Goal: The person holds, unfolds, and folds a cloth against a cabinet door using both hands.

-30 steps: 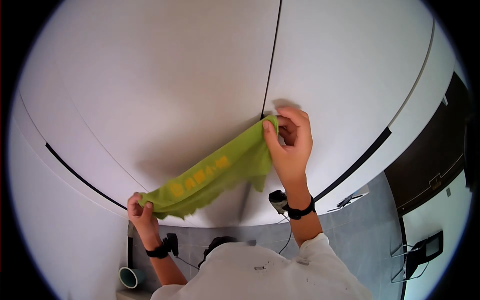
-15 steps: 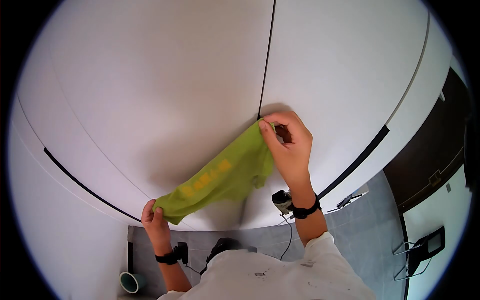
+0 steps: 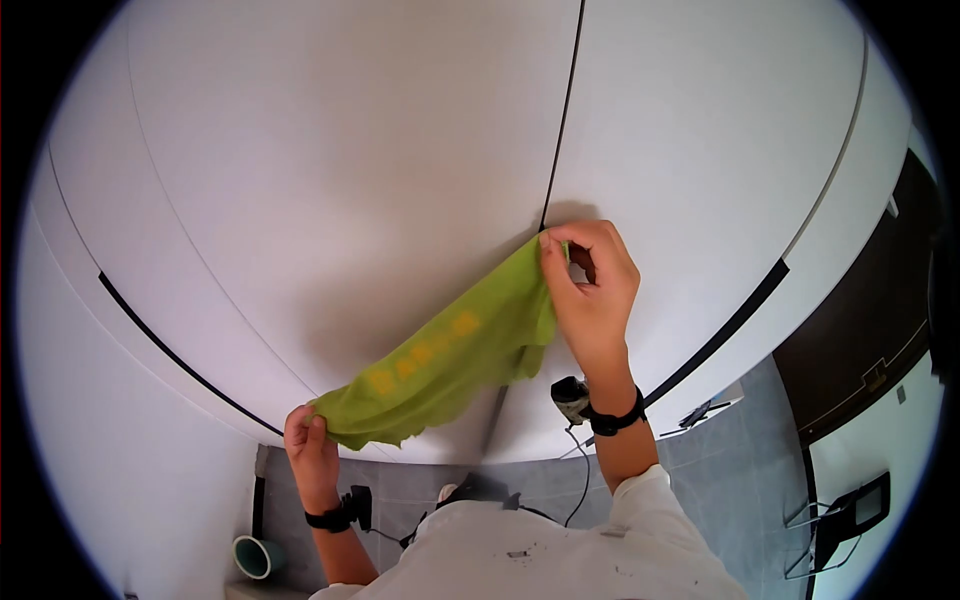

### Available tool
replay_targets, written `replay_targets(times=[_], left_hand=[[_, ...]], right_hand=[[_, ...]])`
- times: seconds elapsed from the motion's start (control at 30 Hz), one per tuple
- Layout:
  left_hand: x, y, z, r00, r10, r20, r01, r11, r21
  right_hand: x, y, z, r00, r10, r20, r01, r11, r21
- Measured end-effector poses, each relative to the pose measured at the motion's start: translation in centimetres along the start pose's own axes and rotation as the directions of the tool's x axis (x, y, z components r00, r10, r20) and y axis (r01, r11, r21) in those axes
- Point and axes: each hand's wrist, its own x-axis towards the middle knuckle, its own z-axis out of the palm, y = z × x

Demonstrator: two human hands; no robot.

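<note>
Green cloth (image 3: 490, 345), yellow lettering (image 3: 425, 352) perhaps

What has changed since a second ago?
The left hand has shifted slightly rightward in the picture; the green cloth slopes a little more steeply. Nothing was grasped or released: the right hand still pinches the cloth's upper end, the left its lower.

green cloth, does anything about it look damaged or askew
The green cloth slants across the view between the left hand and the right hand. Its lower edge looks ragged and uneven, though blur leaves it unclear whether that is damage or loose folds.
</note>
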Motion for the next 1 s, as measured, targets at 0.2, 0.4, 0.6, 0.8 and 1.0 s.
replay_targets(times=[0.2,0.4,0.6,0.8,1.0], left_hand=[[0.3,0.3,0.5,1.000,0.000,-0.023,-0.001,1.000,-0.025],[1.4,0.1,2.5,1.000,-0.023,0.000,0.023,0.996,-0.090],[2.0,0.2,2.9,0.998,-0.059,0.023,0.061,0.988,-0.139],[3.6,1.2,4.8,0.999,0.043,-0.020,-0.046,0.983,-0.176],[4.7,1.5,4.2,0.992,0.121,0.026,-0.113,0.975,-0.193]], right_hand=[[-0.3,0.2,0.6,0.996,0.073,-0.044,-0.068,0.993,0.096],[-0.9,0.6,0.7,0.977,0.176,-0.116,-0.171,0.984,0.051],[-0.6,-1.1,1.0,0.975,0.219,-0.025,-0.214,0.969,0.124],[1.0,-0.9,-0.3,0.985,0.173,0.017,-0.173,0.969,0.175],[3.9,-2.5,-0.8,0.988,-0.128,0.082,0.138,0.982,-0.127]])
